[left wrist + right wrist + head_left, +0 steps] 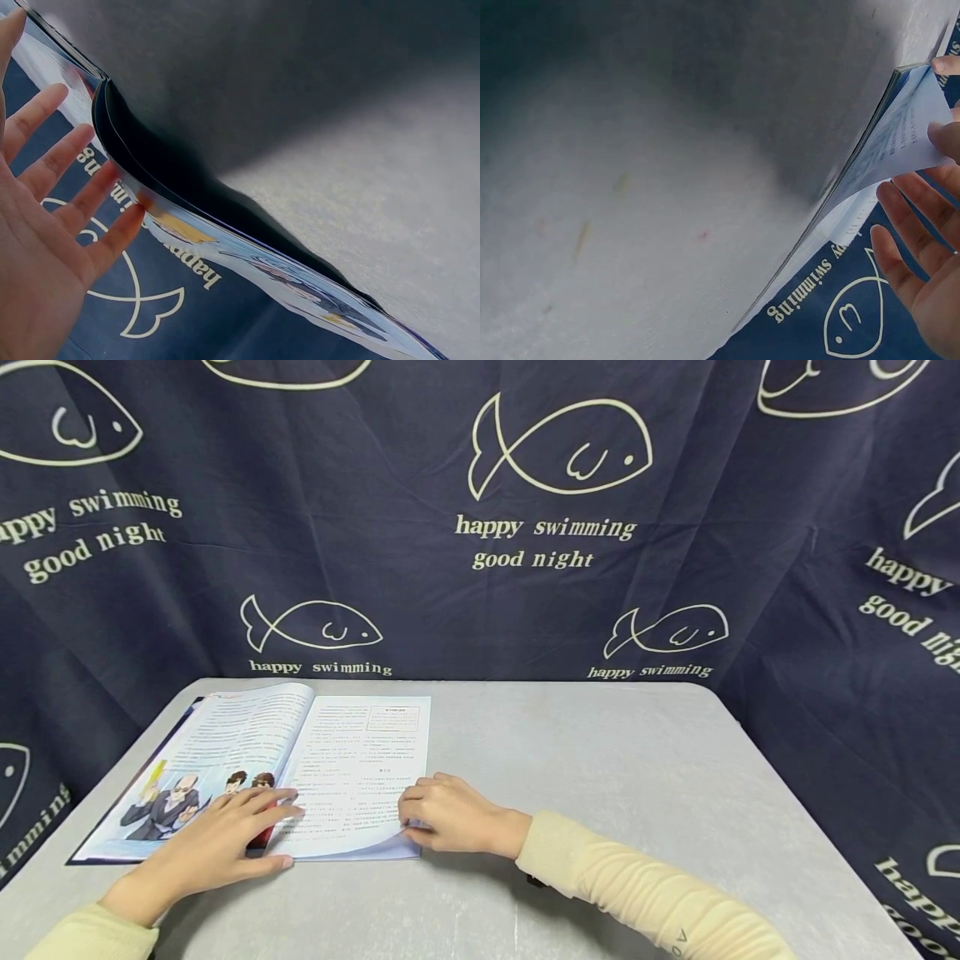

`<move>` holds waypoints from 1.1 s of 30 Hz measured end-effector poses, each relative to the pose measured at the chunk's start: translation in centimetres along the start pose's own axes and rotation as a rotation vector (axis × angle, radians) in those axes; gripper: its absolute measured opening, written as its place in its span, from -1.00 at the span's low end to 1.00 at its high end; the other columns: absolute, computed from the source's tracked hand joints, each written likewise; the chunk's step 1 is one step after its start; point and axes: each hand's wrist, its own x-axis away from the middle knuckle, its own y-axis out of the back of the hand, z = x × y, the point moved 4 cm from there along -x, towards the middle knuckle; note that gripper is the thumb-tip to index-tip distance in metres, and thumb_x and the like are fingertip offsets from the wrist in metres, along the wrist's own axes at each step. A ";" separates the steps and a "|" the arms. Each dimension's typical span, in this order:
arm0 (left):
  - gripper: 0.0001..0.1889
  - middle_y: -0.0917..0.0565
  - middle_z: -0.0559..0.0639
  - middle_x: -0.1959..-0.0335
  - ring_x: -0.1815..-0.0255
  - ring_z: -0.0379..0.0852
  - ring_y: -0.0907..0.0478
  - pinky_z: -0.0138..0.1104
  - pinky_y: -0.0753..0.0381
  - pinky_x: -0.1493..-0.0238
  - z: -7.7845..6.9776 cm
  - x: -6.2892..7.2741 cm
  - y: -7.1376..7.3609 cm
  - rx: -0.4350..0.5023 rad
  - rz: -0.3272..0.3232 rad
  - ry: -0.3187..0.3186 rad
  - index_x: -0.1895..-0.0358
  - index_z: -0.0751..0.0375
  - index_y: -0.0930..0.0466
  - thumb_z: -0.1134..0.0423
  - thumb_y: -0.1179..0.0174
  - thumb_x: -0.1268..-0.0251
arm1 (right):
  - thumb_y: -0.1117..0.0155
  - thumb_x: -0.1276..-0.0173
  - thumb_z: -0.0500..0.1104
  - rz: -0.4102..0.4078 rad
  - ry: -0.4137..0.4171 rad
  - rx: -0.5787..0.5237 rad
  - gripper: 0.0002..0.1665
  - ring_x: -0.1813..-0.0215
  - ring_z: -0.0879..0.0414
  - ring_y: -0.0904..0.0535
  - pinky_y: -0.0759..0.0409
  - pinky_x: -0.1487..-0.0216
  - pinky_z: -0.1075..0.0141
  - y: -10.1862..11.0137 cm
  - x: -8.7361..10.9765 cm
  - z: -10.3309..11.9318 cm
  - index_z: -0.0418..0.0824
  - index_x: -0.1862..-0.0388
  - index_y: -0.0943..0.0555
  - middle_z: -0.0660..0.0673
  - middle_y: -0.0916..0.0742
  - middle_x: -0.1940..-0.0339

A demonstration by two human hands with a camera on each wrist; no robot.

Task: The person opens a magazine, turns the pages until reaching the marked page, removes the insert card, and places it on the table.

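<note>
An open book (352, 760) lies at the left of the table, with print on both pages and a cartoon picture (168, 806) low on the left one. My left hand (221, 835) rests across the lower part of the book near the spine, fingers spread and fairly straight. At the right page's lower outer edge, my right hand (457, 814) pinches a page. That page (915, 139) curls up from the pages beneath it in the right wrist view, with the thumb against it. The left wrist view shows the left hand's fingertips (112, 172) at the book's lower edge.
The grey table (585, 760) extends to the right of the book. Behind and beside it hangs a dark blue curtain (420, 527) printed with fish outlines and lettering. Pale yellow sleeves (630, 885) cover both forearms.
</note>
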 end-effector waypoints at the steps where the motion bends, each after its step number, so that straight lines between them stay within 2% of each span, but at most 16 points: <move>1: -0.43 -0.56 -0.03 -0.06 -0.07 0.11 -0.44 0.07 -0.32 0.00 0.0 0.0 0.0 -0.001 0.002 0.002 0.04 -0.06 -0.58 -0.27 -0.28 0.15 | -0.26 -0.18 0.03 -0.006 0.000 0.002 -0.89 0.36 0.35 -0.43 -0.18 0.39 0.57 0.0 0.0 0.0 0.05 0.41 -0.58 0.22 -0.64 0.39; 6: -0.35 -0.54 -0.04 -0.07 -0.05 0.12 -0.45 0.11 -0.35 0.04 -0.3 -0.2 0.0 -0.026 0.017 0.020 -0.01 -0.07 -0.56 -0.35 -0.24 0.18 | -0.26 -0.17 0.03 -0.032 0.001 0.021 -0.88 0.37 0.34 -0.44 -0.18 0.41 0.56 0.0 -0.1 -0.1 0.04 0.45 -0.57 0.21 -0.64 0.40; 14: -0.27 -0.52 -0.03 -0.10 -0.07 0.14 -0.42 0.14 -0.38 0.10 -0.5 -0.4 -0.2 -0.059 0.068 0.073 -0.08 -0.11 -0.51 -0.44 -0.16 0.20 | -0.20 -0.22 0.05 -0.018 -0.030 0.041 -0.87 0.31 0.33 -0.49 -0.23 0.38 0.53 0.0 -0.2 -0.2 0.05 0.40 -0.60 0.20 -0.67 0.32; 21: -0.31 -0.53 -0.04 -0.07 -0.05 0.13 -0.43 0.12 -0.39 0.14 -0.5 -0.4 -0.2 -0.079 0.030 0.063 -0.06 -0.10 -0.52 -0.39 -0.21 0.18 | -0.19 -0.22 0.03 -0.032 -0.060 0.042 -0.87 0.30 0.32 -0.50 -0.22 0.37 0.53 0.1 -0.3 -0.3 0.03 0.39 -0.61 0.19 -0.68 0.29; 27: -0.39 -0.53 -0.07 -0.09 -0.07 0.11 -0.42 0.12 -0.37 0.08 -0.4 -0.4 -0.2 -0.070 0.037 0.077 -0.06 -0.11 -0.52 -0.30 -0.21 0.08 | -0.18 -0.24 0.02 -0.041 -0.089 0.028 -0.86 0.29 0.32 -0.51 -0.24 0.35 0.52 0.4 -0.3 -0.4 0.01 0.38 -0.61 0.18 -0.68 0.27; 33: -0.48 -0.56 -0.05 -0.06 -0.04 0.10 -0.45 0.10 -0.35 0.02 -0.4 -0.3 0.0 -0.051 0.008 0.053 0.00 -0.07 -0.56 -0.22 -0.24 0.04 | -0.18 -0.24 0.01 -0.064 -0.120 0.009 -0.83 0.27 0.30 -0.52 -0.29 0.32 0.50 0.7 -0.1 -0.6 -0.02 0.29 -0.60 0.16 -0.69 0.26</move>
